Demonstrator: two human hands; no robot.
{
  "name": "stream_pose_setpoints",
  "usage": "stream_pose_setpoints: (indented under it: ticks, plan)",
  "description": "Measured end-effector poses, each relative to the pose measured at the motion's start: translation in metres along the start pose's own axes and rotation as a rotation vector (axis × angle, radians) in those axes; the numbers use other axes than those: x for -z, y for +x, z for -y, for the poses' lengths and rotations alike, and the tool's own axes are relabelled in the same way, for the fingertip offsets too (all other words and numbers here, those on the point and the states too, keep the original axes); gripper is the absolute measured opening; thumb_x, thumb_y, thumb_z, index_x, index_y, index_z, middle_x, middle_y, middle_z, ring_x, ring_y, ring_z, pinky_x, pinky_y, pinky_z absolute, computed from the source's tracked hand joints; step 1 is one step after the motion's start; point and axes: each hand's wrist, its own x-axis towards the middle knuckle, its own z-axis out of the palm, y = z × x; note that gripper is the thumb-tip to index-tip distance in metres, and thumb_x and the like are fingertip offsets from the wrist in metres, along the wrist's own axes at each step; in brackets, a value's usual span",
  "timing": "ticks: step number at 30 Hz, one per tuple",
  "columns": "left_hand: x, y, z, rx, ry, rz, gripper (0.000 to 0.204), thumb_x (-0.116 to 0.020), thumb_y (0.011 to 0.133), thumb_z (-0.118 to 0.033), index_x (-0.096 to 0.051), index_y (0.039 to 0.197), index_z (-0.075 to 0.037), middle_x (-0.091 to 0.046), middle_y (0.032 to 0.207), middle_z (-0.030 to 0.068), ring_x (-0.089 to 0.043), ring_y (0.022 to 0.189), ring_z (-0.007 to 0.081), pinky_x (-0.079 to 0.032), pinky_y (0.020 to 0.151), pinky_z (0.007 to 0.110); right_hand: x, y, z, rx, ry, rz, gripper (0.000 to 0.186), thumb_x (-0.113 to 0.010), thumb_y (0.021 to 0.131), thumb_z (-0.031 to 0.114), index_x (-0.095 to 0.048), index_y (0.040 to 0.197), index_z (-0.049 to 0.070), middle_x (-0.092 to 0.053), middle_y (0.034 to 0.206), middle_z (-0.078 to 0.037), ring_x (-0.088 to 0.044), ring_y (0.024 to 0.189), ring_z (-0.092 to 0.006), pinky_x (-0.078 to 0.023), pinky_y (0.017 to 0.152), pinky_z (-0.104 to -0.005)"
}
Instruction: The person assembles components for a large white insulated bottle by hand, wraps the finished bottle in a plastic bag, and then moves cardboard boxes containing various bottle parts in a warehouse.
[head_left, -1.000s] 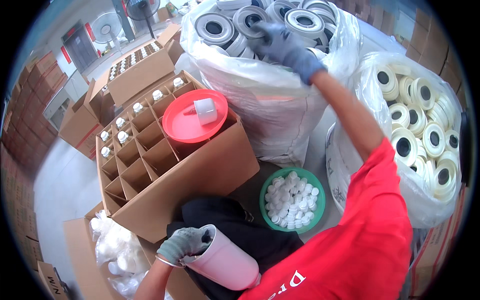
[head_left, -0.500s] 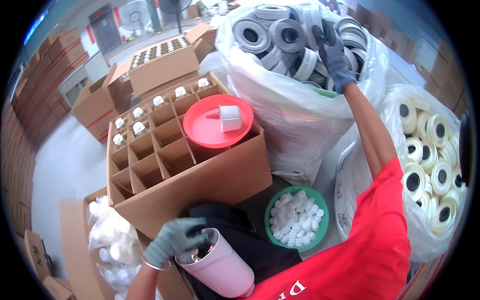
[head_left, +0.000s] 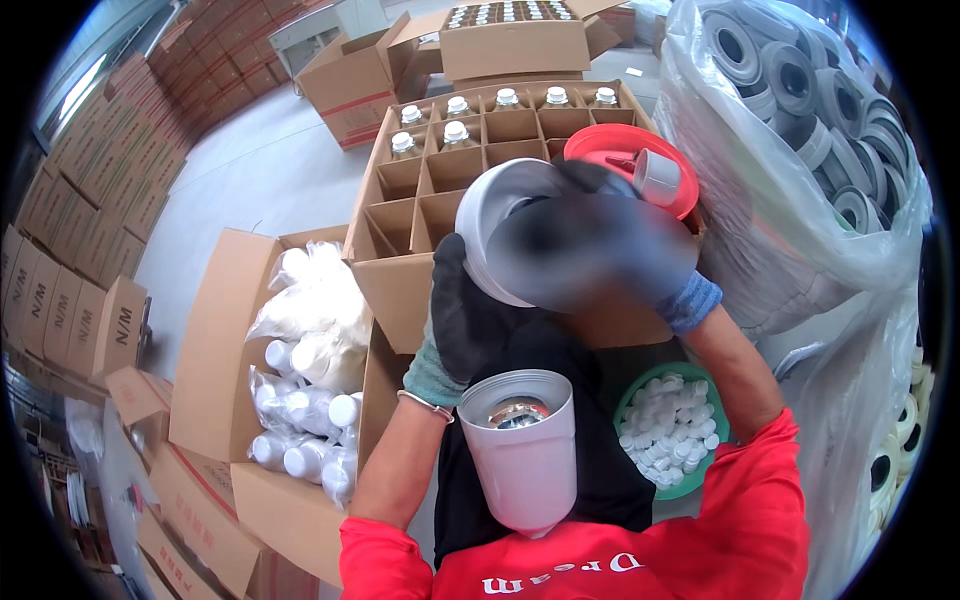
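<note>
Head view: that pale ring [head_left: 482,238] is up by the box [head_left: 392,300], left hand [head_left: 458,322] at its edge, right hand [head_left: 615,242] blurred across it; I can't tell whether either's fingers grip. Probably light, stiff; hold its rim.

Your shirt [head_left: 570,550]: white lettering across the chest, on the near side of the divided carton [head_left: 385,285], upside down in your view.
Small cartons [head_left: 122,330]: bold dark capitals, repeated from box to box, to the left of the divided carton.
Lower cartons [head_left: 200,500]: red characters, left of the divided carton and nearer you.
Tall stack [head_left: 110,175]: print too small for you to read, far left of the divided carton.
</note>
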Motion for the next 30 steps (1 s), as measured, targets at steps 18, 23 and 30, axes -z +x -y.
stream_pose_setpoints:
  ticks: [18, 23, 30]
  plan:
    - [0.013, -0.017, -0.007, -0.348, 0.397, -0.324, 0.057, -0.043, 0.099, -0.046, -0.046, 0.133, 0.000, -0.057, 0.123, 0.0131, -0.059, 0.111, 0.0225, -0.051, 0.092, 0.034, -0.042, 0.031, 0.061, -0.426, 0.487, -0.151, 0.047, -0.065, 0.089, 0.028, -0.052, 0.128, 0.006, -0.057, 0.123, -0.013, -0.060, 0.110, -0.0262, -0.053, 0.088, -0.0382]
    - [0.018, -0.024, -0.008, -0.739, 1.512, -0.154, 0.058, -0.067, 0.086, -0.021, -0.048, 0.136, 0.002, -0.049, 0.140, 0.0155, -0.050, 0.126, 0.0253, -0.040, 0.103, 0.038, -0.045, 0.027, 0.069, -0.742, 1.223, -0.031, 0.051, -0.055, 0.093, 0.044, -0.054, 0.127, 0.006, -0.065, 0.110, -0.012, -0.065, 0.093, -0.0227, -0.054, 0.081, -0.0347]
    - [0.030, -0.034, 0.003, -0.404, 0.572, -0.434, 0.055, -0.053, 0.097, -0.045, -0.055, 0.126, 0.002, -0.060, 0.119, 0.0132, -0.059, 0.109, 0.0190, -0.049, 0.091, 0.033, -0.045, 0.002, 0.062, -0.449, 0.617, -0.062, 0.061, -0.065, 0.087, 0.042, -0.047, 0.131, 0.003, -0.057, 0.120, -0.020, -0.065, 0.098, -0.0280, -0.056, 0.078, -0.0361]
